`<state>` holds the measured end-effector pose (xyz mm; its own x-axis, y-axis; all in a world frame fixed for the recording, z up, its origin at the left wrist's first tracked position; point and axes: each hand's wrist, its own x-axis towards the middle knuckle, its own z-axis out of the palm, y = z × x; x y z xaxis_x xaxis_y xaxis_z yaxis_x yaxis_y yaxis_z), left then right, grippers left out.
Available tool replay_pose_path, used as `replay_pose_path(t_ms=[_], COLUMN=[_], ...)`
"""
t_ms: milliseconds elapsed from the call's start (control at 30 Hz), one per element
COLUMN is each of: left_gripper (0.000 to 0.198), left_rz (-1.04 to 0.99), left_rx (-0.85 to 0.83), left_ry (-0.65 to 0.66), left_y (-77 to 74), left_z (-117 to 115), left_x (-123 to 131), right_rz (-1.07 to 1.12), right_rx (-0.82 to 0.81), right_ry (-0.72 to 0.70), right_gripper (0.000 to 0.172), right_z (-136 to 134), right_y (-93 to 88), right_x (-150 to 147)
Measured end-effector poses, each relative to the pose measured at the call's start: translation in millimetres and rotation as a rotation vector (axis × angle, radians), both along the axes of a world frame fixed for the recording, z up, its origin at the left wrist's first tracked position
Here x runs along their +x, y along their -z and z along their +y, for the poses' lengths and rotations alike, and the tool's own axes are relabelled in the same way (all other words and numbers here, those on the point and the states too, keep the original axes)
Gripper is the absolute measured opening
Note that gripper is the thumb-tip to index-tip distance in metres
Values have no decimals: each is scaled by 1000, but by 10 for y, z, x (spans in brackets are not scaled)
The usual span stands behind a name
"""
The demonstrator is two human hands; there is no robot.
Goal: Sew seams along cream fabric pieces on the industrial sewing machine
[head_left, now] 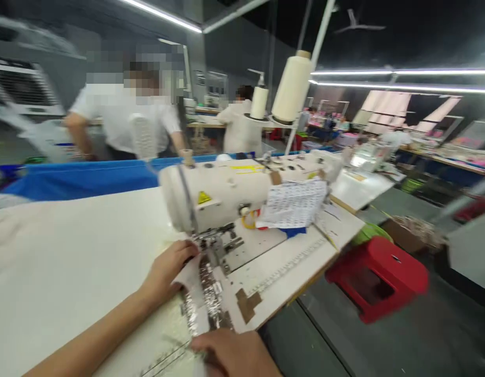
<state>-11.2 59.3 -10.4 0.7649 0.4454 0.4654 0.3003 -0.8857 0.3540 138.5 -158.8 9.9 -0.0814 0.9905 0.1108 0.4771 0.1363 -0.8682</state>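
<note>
A white sewing machine (222, 193) stands on the table, its needle area low at its left end. A pale fabric strip (201, 314) with shiny silver sequin-like bands runs from the needle area toward me. My left hand (169, 269) is closed on the fabric's left edge, close beside the presser foot, fingertips partly hidden. Nearer to me, my right hand (236, 353) is closed on the near end of the same strip, thumb pointing left; its other fingers are mostly out of sight. Some blur softens both hands.
A written paper sheet (293, 204) hangs on the machine. Thread cones (293, 86) stand above it. To the right is a red plastic stool (379, 277). Blue cloth (89, 178) lines the table's far edge. Beyond it, a person in white (120, 120) stands with their back turned.
</note>
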Motion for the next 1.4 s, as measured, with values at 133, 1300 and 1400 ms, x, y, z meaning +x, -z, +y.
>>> replay_pose_path(t_ms=[133,1300,1400], left_gripper=[23,15,16], left_rz=[-74,-154,-147], left_rx=[-132,-63,-87], left_ry=[-68,-37,-45], left_y=[22,-66,-67], left_z=[76,5,3], left_x=[92,98,97], right_rz=[-213,-511,-506], right_rx=[212,371,373], right_ry=[162,362,364], right_gripper=[34,32,32], right_z=[68,628,634], right_y=[99,235,234], right_x=[100,142,147])
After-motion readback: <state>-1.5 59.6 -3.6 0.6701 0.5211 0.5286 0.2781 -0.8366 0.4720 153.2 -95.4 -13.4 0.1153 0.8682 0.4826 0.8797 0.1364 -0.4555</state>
